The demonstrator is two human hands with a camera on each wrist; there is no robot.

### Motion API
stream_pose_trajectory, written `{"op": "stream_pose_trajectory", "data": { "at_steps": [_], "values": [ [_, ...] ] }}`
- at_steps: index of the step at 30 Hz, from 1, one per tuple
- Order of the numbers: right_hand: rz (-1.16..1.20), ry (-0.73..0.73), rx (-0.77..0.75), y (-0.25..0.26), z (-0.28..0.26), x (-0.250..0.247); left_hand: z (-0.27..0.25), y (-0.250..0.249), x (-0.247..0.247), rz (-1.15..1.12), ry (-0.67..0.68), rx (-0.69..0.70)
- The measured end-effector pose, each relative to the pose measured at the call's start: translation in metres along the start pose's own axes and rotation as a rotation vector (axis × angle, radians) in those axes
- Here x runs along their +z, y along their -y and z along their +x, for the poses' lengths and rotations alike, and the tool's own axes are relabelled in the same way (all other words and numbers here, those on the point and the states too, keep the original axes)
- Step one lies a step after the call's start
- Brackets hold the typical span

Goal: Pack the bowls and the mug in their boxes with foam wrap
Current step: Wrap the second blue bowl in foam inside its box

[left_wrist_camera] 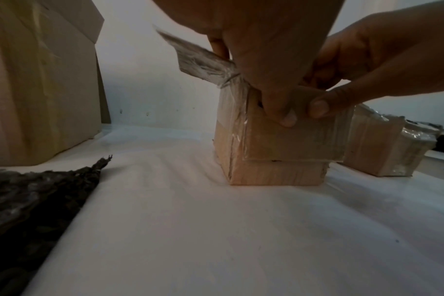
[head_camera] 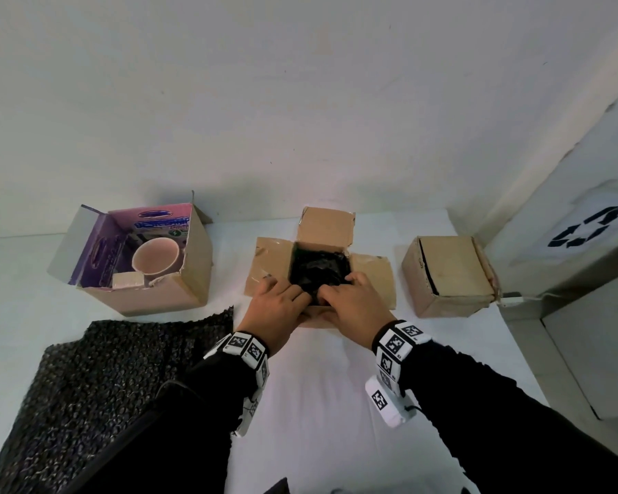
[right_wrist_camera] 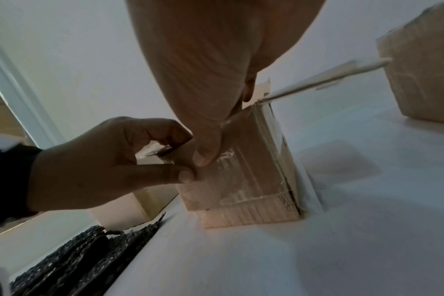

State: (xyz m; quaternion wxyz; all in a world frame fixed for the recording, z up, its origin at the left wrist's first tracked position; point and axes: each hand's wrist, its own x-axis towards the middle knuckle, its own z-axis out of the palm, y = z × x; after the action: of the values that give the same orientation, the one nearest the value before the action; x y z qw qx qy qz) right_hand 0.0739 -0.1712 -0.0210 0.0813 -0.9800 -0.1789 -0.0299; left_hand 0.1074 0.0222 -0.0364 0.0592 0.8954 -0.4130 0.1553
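Head view: three boxes stand in a row on the white table (head_camera: 318, 404). Both hands are at the middle box (head_camera: 371, 276), its flaps spread open and a bundle in dark foam wrap (head_camera: 318, 270) sitting inside. The left hand (head_camera: 277, 308) and right hand (head_camera: 350, 304) are side by side at the near rim, fingers curled over it onto the bundle; what is wrapped inside, I cannot tell. On the left, a larger open box (head_camera: 190, 276) holds a pale bowl (head_camera: 156, 258) lying tilted, unwrapped. On the right, a small closed box (head_camera: 450, 276). A loose sheet of dark foam wrap (head_camera: 115, 369) lies on the table near the left arm.

Left wrist view: the left hand's thumb (left_wrist_camera: 282, 108) presses on the near flap (left_wrist_camera: 292, 138) folded down the front, and the right hand's thumb (left_wrist_camera: 322, 106) is just beside it on the same flap. A taped side flap (left_wrist_camera: 203, 62) sticks out left.

Right wrist view: same grip from the other side, both thumbs on the taped front flap, fingers over the rim.
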Motion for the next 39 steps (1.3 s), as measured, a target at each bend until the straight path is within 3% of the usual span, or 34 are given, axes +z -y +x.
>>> {"op": "stream_pose_trajectory", "data": {
  "at_steps": [5,11,18,23,29,33,36,39],
  "values": [
    [-0.108,-0.010,-0.054,0.002,-0.001,0.010,-0.001,-0.001,-0.001,0.011,0.013,0.000],
    [-0.231,-0.094,-0.105,-0.017,-0.010,-0.012,0.003,-0.001,-0.002,0.022,0.081,-0.028],
    [-0.283,-0.017,-0.020,-0.017,-0.020,-0.007,0.006,-0.004,-0.007,0.034,0.076,0.001],
    [-0.284,0.088,0.030,-0.021,-0.017,-0.017,0.007,-0.024,-0.012,0.074,0.163,-0.032],
    [-0.096,0.000,0.175,-0.022,-0.015,-0.027,0.020,-0.031,-0.035,-0.135,0.393,-0.125],
    [0.141,-0.125,0.292,-0.008,-0.002,-0.022,0.037,-0.010,-0.048,-0.260,0.283,-0.170],
    [0.284,-0.087,0.332,0.006,0.012,-0.020,0.053,0.016,-0.039,-0.337,0.213,-0.222],
    [0.284,0.003,0.349,0.008,0.024,-0.016,0.062,0.030,-0.027,-0.212,0.390,-0.208]
  ]
}}
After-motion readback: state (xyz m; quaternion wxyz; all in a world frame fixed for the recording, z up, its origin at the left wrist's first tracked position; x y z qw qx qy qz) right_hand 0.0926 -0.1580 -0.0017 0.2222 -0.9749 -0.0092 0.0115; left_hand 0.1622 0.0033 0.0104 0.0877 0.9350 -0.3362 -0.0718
